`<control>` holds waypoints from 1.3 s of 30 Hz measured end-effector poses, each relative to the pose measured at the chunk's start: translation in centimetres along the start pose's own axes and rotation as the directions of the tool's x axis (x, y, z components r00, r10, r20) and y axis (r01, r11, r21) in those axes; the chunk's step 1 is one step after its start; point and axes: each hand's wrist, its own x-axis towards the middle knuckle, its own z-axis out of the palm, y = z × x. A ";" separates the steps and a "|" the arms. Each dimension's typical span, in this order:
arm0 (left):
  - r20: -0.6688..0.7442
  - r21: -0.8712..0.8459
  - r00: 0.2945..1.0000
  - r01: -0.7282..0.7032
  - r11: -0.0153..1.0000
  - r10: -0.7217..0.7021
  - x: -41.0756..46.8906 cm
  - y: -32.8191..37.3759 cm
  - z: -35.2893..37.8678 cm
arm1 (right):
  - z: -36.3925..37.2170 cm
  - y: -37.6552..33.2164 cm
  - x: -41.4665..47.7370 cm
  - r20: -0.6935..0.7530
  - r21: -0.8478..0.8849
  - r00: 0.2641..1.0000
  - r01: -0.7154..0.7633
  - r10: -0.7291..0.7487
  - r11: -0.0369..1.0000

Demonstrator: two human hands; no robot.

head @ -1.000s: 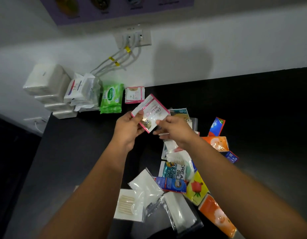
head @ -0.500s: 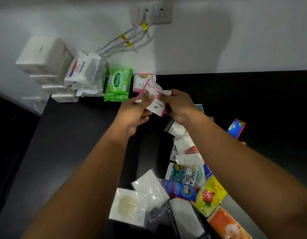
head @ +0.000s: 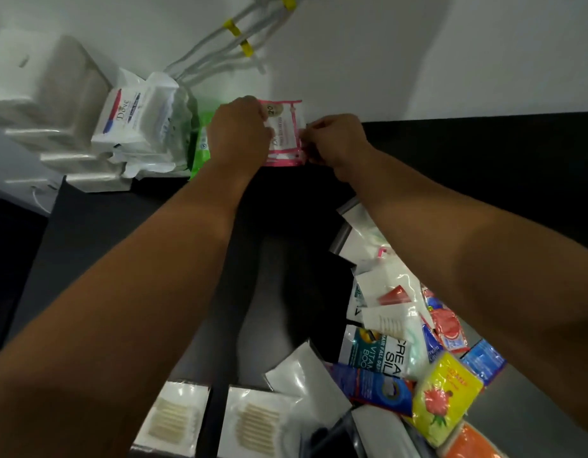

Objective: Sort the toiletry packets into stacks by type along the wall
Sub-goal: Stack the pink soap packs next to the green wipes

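At twelve o'clock, against the wall (head: 484, 54), the pink-edged sachet (head: 286, 135) lies, seemingly atop others like it. The left hand (head: 239, 133) grips its left edge and the right hand (head: 335, 142) pinches its right edge. A green wipes pack (head: 200, 145) sits at its nine o'clock, and the unsorted pile (head: 401, 345) at five.

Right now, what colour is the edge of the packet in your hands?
The packet has a pink edge and white middle; head view.

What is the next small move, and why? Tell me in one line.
Probably let go: the left hand and right hand both pinch the pink packet, which lies by the wall beside the green pack, seemingly over a matching one. The loose pile waits nearer.
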 end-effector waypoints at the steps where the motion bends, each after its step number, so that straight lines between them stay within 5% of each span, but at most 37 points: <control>1: 0.012 0.106 1.000 -0.011 0.994 0.010 0.6 -0.2 0.4 | 0.3 0.0 0.7 -0.006 -0.029 1.000 -0.003 0.002 1.000; 6: 0.116 0.469 0.992 -0.107 0.877 0.059 2.6 -1.0 2.6 | 1.3 1.4 3.6 -0.036 -0.234 0.999 0.005 -0.014 0.972; 9: 0.171 0.564 0.983 -0.159 0.810 0.074 2.8 -0.7 3.1 | 1.3 1.6 4.0 -0.073 -0.481 0.995 0.025 -0.068 0.876; 13: 0.206 0.616 0.976 -0.185 0.766 0.070 2.4 -0.1 3.7 | 1.3 2.0 4.6 0.001 -0.603 0.996 0.073 -0.091 0.794; 25: 0.362 0.653 0.929 -0.309 0.691 0.074 0.8 -0.1 2.5 | -0.9 0.4 2.3 0.095 -0.499 0.992 0.116 -0.079 0.859; 28: 0.240 0.588 0.962 -0.252 0.769 0.132 -0.3 1.2 1.5 | -3.7 -0.5 -0.1 0.135 -0.492 0.980 0.197 -0.149 0.848; 31: 0.156 0.328 0.974 -0.210 0.921 0.166 -2.3 2.6 0.8 | -6.7 -0.5 -2.9 0.173 -0.521 0.954 0.298 -0.243 0.800; 35: 0.170 0.077 0.972 -0.179 0.981 0.164 -6.9 5.0 1.6 | -10.2 0.4 -7.0 0.196 -0.584 0.941 0.339 -0.277 0.738; 39: 0.297 0.014 0.944 -0.155 0.988 0.144 -11.5 7.3 3.6 | -13.1 2.5 -10.6 0.187 -0.679 0.965 0.263 -0.184 0.686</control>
